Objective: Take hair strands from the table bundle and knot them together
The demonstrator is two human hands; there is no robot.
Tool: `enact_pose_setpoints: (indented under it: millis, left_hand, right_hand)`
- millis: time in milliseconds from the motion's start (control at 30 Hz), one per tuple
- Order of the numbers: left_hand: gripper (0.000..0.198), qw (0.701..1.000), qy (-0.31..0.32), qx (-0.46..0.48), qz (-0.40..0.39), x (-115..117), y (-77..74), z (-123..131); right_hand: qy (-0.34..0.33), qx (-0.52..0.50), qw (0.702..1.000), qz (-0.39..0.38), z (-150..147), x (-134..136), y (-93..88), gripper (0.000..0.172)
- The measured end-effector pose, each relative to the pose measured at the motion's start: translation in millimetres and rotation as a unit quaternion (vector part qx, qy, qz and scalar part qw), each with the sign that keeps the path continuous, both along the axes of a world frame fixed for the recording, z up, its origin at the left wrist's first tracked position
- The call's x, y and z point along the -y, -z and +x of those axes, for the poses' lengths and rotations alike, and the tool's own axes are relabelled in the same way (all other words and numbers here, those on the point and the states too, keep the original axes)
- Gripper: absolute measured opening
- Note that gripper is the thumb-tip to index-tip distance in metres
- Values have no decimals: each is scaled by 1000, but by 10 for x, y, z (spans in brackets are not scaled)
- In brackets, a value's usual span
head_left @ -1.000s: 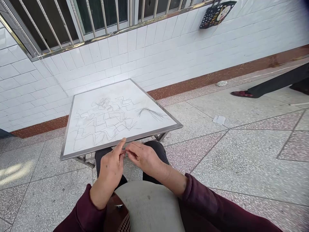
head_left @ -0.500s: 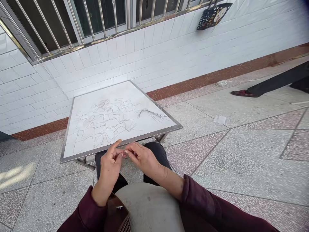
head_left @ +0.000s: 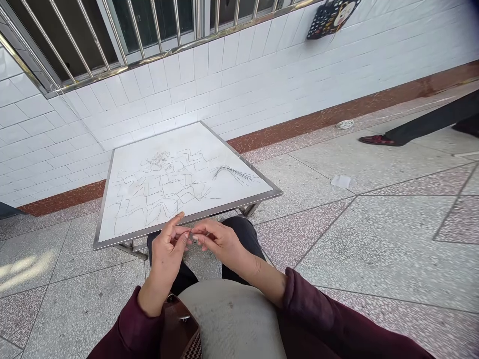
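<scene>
My left hand (head_left: 167, 252) is raised over my lap, in front of the table's near edge. Its thumb and index finger are pinched together, while another finger points up. Facing it, my right hand (head_left: 220, 243) has its thumb and forefinger drawn close, their tips almost meeting the left fingertips. Whatever lies between the fingertips is too fine to make out. Beyond the hands stands a low white table (head_left: 123, 199) with a metal rim. Bent, thin dark strands (head_left: 164, 179) are spread over it in wavy rows, and a bundle of straighter dark strands (head_left: 237, 174) lies at its right.
A brown bag (head_left: 179, 326) rests at my left side. The table stands against a white tiled wall (head_left: 243, 85) under a barred window. To the right are a dotted bag (head_left: 331, 20) on the wall, a paper scrap (head_left: 341, 181), a coiled white cord (head_left: 345, 124) and another person's leg (head_left: 430, 119).
My hands have shifted slightly, with the fingertips of the two hands a little farther apart. The right thumb and forefinger look slightly looser. The strands on the table have not moved.
</scene>
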State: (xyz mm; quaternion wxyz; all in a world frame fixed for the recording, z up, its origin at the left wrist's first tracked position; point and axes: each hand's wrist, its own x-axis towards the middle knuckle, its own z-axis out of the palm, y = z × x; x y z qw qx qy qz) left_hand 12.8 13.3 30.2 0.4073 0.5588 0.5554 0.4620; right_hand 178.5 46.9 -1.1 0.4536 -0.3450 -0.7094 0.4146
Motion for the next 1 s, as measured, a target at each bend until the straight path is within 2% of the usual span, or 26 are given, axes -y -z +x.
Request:
enact_pose_setpoints:
  millis: [100, 267, 333, 433, 533, 633, 733, 1000]
  left_hand:
    - [47, 1000, -17, 18, -11, -10, -41, -12]
    - [50, 998, -42, 38, -20, -26, -86, -42]
    - [50, 998, -47, 45, -24, -30, -93, -42]
    - [49, 996, -56, 64, -30, -35, -79, -37]
    - [44, 994, -56, 88, -30, -44, -28, -38]
    - [38, 994, -60, 89, -31, -53, 26, -39]
    - [36, 994, -67, 80, -30, -56, 40, -45]
    - [38, 994, -86, 72, -13, -66, -15, -206]
  right_hand:
    - [-14, -7, 999, -34, 2, 0, 27, 13]
    - [8, 10, 1000, -13, 2, 40, 48, 9]
    - [17, 34, 999, 20, -5, 61, 50, 10]
    - [28, 84, 990, 110, -12, 77, 58, 13]
    - [29, 137, 969, 206, -10, 76, 86, 17]
    - [27, 193, 948, 252, -6, 72, 124, 19]
    - [23, 211, 941, 262, -10, 71, 143, 20]
    - [6, 157, 965, 208, 12, 79, 100, 18]
